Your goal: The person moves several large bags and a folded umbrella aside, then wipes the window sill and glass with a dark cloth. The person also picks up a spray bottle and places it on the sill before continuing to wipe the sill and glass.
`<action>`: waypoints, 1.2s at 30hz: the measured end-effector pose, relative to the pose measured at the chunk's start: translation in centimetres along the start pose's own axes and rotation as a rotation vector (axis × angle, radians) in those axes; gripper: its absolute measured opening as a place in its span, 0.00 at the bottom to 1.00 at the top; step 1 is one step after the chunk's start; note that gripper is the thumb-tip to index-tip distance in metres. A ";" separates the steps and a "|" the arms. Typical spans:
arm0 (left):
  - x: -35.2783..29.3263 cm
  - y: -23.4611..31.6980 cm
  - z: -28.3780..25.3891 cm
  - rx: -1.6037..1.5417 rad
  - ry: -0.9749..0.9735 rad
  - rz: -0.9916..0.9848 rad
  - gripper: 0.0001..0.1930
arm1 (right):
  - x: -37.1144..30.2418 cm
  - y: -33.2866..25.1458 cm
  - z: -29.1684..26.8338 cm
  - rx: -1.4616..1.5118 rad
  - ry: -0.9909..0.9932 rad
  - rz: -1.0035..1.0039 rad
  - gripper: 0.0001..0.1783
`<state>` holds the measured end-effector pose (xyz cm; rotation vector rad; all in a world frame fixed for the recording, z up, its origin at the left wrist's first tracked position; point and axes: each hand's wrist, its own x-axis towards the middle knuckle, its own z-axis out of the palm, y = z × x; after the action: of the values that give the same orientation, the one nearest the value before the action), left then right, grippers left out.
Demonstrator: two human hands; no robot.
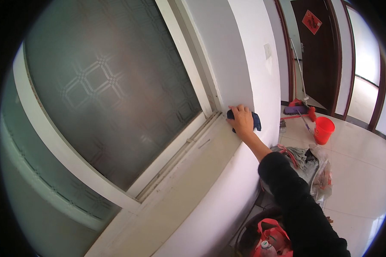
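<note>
My right hand [243, 121] reaches to the far right end of the window sill [188, 171], its fingers closed over a dark blue cloth [256, 121]. The cloth is pressed against the sill where it meets the wall; part of it is hidden under my palm. Beside the hand runs the white sliding window frame [167, 152], with dirt along its track. Patterned frosted glass [111, 85] fills the frame. A thin dark mark [204, 144] shows on the sill. My left hand is out of view.
Below the sill, a red bag [270, 229] with a bottle sits in a dark container. Grey cloths and plastic wrap [319, 171] lie on the tiled floor. Farther off stand a red bucket [324, 130], a purple broom head [295, 110] and a dark door [317, 55].
</note>
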<state>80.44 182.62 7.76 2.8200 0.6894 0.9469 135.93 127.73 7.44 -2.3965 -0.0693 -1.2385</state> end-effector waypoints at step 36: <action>-0.5 -0.9 1.6 -0.209 0.078 -0.076 0.12 | -2.3 1.8 -1.5 -0.210 -0.156 -0.014 0.24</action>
<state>80.72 183.33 6.01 2.5703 0.6593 1.0541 133.80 125.82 5.72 -2.6758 -0.0036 -1.1106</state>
